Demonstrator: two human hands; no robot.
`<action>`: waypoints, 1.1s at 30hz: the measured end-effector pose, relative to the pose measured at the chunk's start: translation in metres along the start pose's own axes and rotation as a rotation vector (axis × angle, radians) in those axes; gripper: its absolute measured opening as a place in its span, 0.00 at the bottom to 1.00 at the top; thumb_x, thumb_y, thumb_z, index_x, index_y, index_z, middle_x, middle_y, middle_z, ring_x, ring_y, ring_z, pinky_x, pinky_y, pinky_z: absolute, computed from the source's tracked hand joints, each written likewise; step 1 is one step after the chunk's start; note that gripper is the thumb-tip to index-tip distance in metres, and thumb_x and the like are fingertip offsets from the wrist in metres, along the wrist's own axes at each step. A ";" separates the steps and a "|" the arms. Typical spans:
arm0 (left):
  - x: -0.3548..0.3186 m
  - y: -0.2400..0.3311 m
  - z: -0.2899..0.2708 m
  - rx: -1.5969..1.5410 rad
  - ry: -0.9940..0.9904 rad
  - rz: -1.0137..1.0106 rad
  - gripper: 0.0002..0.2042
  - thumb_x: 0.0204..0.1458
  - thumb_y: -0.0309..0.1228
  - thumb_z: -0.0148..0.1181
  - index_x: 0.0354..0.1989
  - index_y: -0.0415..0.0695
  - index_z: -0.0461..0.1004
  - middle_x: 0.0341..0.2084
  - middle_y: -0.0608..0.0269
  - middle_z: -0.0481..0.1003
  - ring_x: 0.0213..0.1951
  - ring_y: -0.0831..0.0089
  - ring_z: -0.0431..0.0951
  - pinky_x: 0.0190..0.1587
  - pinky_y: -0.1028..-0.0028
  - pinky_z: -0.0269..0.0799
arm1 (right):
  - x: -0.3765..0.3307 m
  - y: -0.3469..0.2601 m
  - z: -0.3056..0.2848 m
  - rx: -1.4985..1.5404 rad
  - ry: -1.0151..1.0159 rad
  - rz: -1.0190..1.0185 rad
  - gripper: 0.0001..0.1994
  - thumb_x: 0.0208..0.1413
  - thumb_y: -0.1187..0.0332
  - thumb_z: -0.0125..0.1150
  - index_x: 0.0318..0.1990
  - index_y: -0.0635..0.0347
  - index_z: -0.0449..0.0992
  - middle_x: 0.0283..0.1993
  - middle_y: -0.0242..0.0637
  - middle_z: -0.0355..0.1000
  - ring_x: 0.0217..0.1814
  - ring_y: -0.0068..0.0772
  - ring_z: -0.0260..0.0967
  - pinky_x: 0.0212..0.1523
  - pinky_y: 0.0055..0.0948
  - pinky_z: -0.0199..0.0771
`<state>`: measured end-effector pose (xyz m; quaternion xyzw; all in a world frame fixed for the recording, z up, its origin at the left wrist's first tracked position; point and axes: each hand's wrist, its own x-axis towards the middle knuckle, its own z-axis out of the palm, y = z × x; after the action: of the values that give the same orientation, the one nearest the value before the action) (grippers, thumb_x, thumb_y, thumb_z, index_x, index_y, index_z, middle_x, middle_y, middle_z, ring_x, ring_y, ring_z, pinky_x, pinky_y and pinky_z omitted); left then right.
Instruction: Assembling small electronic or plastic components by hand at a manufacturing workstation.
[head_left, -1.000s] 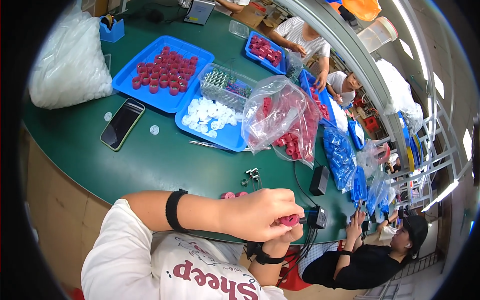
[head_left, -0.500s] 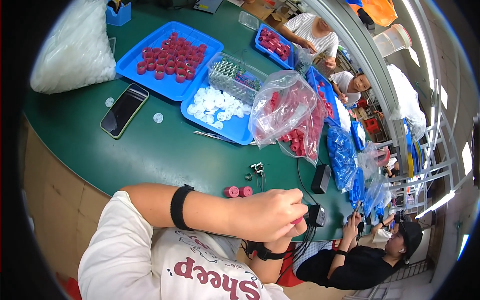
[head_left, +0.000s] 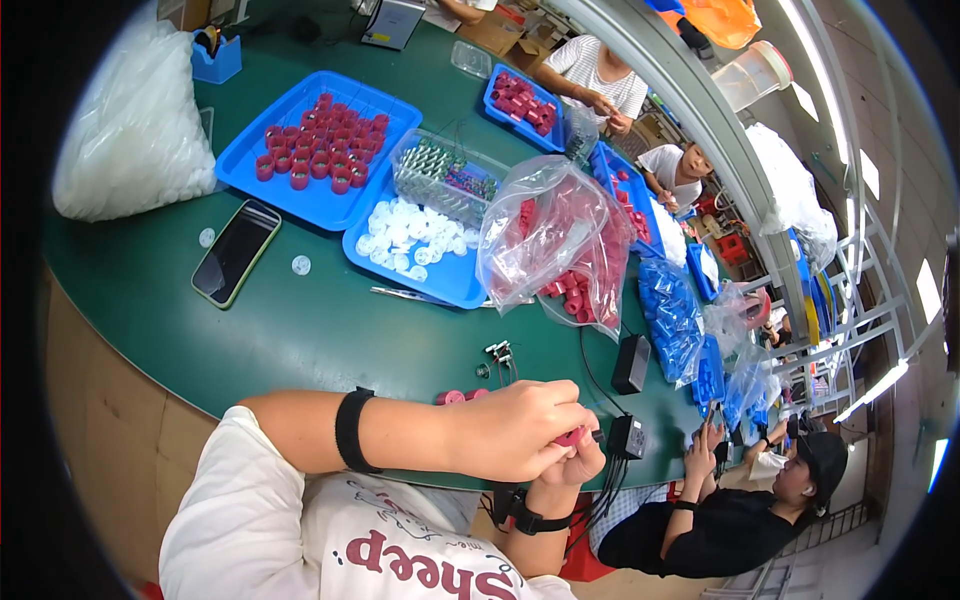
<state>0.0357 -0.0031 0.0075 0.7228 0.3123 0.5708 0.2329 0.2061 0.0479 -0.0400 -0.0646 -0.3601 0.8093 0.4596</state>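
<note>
My left hand [head_left: 525,425] reaches across from the left, with a black band on its wrist. Its fingers are closed on a small dark-pink plastic cup [head_left: 570,437]. My right hand [head_left: 578,466], below a black watch-like strap, grips the same cup from the other side; a small dark tip pokes out beside its fingers. Much of the cup is hidden by fingers. Just beyond my left wrist lie two more pink cups [head_left: 453,397], partly covered. Past them is a small cluster of wired parts [head_left: 499,355].
Blue trays hold pink cups [head_left: 320,150] and clear discs [head_left: 405,235]. Beside them stand a clear box of wired parts [head_left: 440,175] and a plastic bag of cups [head_left: 555,225]. A phone [head_left: 237,253], tweezers [head_left: 410,295] and black adapters [head_left: 627,437] lie nearby. Co-workers sit along the table.
The view has shifted, so the trays appear lower and further left. My hands have turned slightly around the pink cup, which now shows more between the fingers.
</note>
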 end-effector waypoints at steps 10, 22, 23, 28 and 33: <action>0.008 -0.009 -0.047 0.530 -0.147 -0.222 0.11 0.39 0.28 0.61 0.32 0.40 0.71 0.24 0.54 0.73 0.29 0.55 0.75 0.33 0.61 0.70 | 0.051 -0.016 0.053 -1.042 0.070 0.181 0.08 0.54 0.69 0.59 0.30 0.66 0.77 0.19 0.22 0.64 0.20 0.10 0.52 0.19 0.17 0.50; -0.032 -0.101 -0.066 0.346 -0.294 -0.617 0.15 0.33 0.27 0.69 0.33 0.41 0.75 0.29 0.60 0.70 0.32 0.66 0.74 0.37 0.70 0.70 | 0.086 -0.029 0.036 -0.941 -0.050 0.028 0.16 0.57 0.59 0.53 0.27 0.64 0.74 0.20 0.26 0.62 0.19 0.13 0.53 0.20 0.18 0.51; -0.039 -0.108 -0.063 0.354 -0.340 -0.635 0.16 0.34 0.28 0.69 0.34 0.42 0.75 0.30 0.60 0.70 0.33 0.66 0.73 0.37 0.70 0.70 | 0.087 -0.028 0.040 -0.662 -0.111 -0.027 0.19 0.59 0.56 0.46 0.23 0.62 0.69 0.20 0.28 0.60 0.19 0.17 0.51 0.21 0.20 0.52; -0.048 -0.125 -0.042 0.333 -0.348 -0.581 0.16 0.33 0.29 0.70 0.35 0.45 0.77 0.28 0.59 0.71 0.35 0.64 0.72 0.39 0.69 0.69 | 0.090 0.001 0.038 -0.332 -0.194 -0.076 0.20 0.56 0.59 0.37 0.14 0.60 0.56 0.18 0.35 0.54 0.19 0.26 0.48 0.22 0.25 0.51; -0.051 -0.119 -0.033 0.384 -0.263 -0.629 0.16 0.32 0.28 0.70 0.34 0.45 0.77 0.28 0.58 0.71 0.36 0.64 0.72 0.39 0.68 0.69 | 0.093 0.039 0.021 -0.421 -0.239 0.041 0.22 0.58 0.61 0.35 0.13 0.59 0.56 0.15 0.34 0.53 0.17 0.25 0.47 0.21 0.26 0.49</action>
<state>-0.0259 0.0421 -0.1018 0.6891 0.5873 0.3052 0.2952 0.1166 0.0975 -0.0286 -0.0698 -0.5712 0.7274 0.3737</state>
